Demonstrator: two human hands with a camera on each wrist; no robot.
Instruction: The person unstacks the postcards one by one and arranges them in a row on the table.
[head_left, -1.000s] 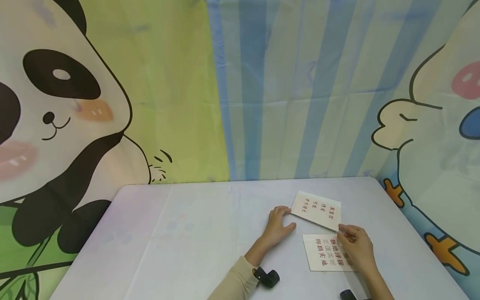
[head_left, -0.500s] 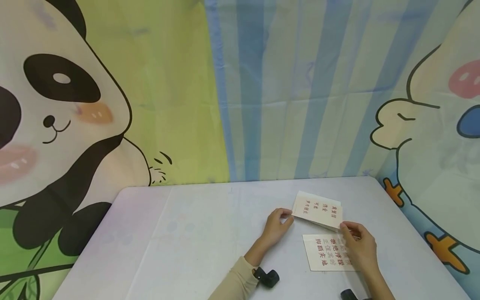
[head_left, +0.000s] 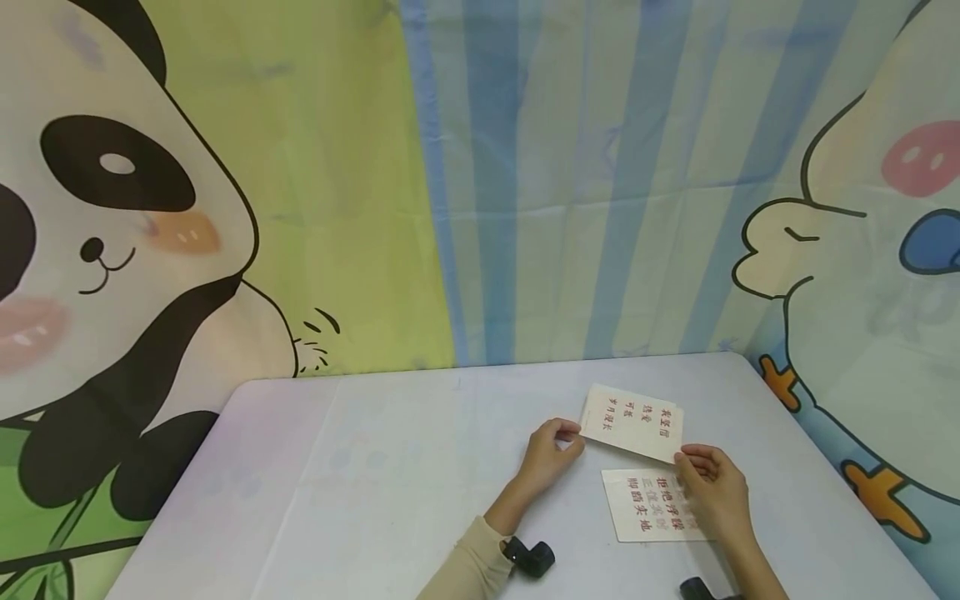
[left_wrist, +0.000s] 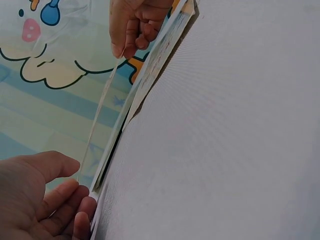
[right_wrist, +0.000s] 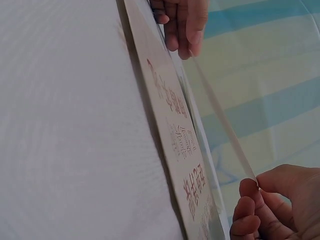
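Observation:
A white card (head_left: pixel 632 423) printed with red Chinese characters is held up off the table between both hands. My left hand (head_left: pixel 542 461) pinches its left corner between thumb and fingertips. At the near right corner, my right hand (head_left: pixel 718 493) pinches it too. Both wrist views show this card edge-on, as a thin strip (right_wrist: pixel 225 120) stretched from one hand to the other. Another pale card or stack (left_wrist: pixel 111 150) lies beneath it on the table, mostly hidden in the head view. Nearer the person, a second printed card (head_left: pixel 628 512) lies flat, its right part covered by my right hand.
The white table (head_left: pixel 390 483) reaches back to a cloth backdrop (head_left: pixel 555 192) with stripes and cartoon animals. A black wrist camera (head_left: pixel 531 558) sits on the left wrist over a beige sleeve (head_left: pixel 472 562). Another black device (head_left: pixel 697 588) is at the right wrist.
The left thumb, spread away from the card a second ago, has closed in to pinch its corner. The card's near edge has lifted off what lies beneath. The flat near card stays put.

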